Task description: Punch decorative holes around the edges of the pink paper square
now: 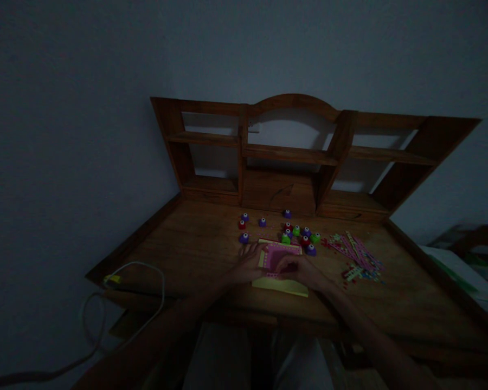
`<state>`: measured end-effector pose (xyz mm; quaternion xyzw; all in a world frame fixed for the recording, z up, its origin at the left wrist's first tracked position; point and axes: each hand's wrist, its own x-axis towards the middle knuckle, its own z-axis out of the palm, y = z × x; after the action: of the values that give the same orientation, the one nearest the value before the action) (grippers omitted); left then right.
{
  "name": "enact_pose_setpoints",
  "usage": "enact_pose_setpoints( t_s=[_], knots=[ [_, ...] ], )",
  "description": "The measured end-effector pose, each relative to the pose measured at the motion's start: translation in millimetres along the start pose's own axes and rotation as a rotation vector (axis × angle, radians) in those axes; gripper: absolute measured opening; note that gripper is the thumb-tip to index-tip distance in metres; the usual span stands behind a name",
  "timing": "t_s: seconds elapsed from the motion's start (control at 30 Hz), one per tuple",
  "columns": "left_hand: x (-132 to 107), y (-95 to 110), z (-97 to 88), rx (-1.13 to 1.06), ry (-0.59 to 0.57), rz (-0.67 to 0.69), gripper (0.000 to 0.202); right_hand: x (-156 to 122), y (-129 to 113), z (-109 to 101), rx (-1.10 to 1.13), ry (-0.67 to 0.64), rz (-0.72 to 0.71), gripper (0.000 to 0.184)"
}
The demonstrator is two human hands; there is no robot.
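A yellow sheet of paper [282, 285] lies near the desk's front edge, with a pink panel [277, 252] on it bordered by small pale dots. My left hand [249, 265] rests flat along the sheet's left side, fingers stretched out. Over the lower right part of the pink panel, my right hand [297, 270] has thumb and fingers drawn together in a pinch. Whatever sits between those fingertips is too small and dark to make out. Just beyond the sheet stand several small domed pieces in purple, red and green, such as a green one [286, 238], each with a white round spot.
Pink patterned strips [355, 250] and scattered small coloured bits [368, 273] lie to the right on the wooden desk [203, 244]. A wooden shelf unit [290, 154] stands along the back. A pale cable [162, 281] loops at the left front corner. The room is dim.
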<state>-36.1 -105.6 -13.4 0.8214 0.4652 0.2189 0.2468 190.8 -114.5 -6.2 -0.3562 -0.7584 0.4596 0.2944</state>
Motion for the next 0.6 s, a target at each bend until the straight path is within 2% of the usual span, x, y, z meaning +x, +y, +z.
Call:
enact_pose_setpoints(
  t_s=[0.3,0.47,0.6],
  knots=[
    [2,-4,1.4,0.004,-0.003,0.019,0.069,-16,2,-6,0.029,-0.039,0.029,0.026],
    [3,3,3.4,0.05,0.002,-0.021,0.071,-21,0,-6,0.026,0.04,-0.01,0.034],
    [6,8,5.5,0.111,0.008,-0.066,0.072,-15,6,-6,0.014,0.049,-0.01,0.03]
  ],
)
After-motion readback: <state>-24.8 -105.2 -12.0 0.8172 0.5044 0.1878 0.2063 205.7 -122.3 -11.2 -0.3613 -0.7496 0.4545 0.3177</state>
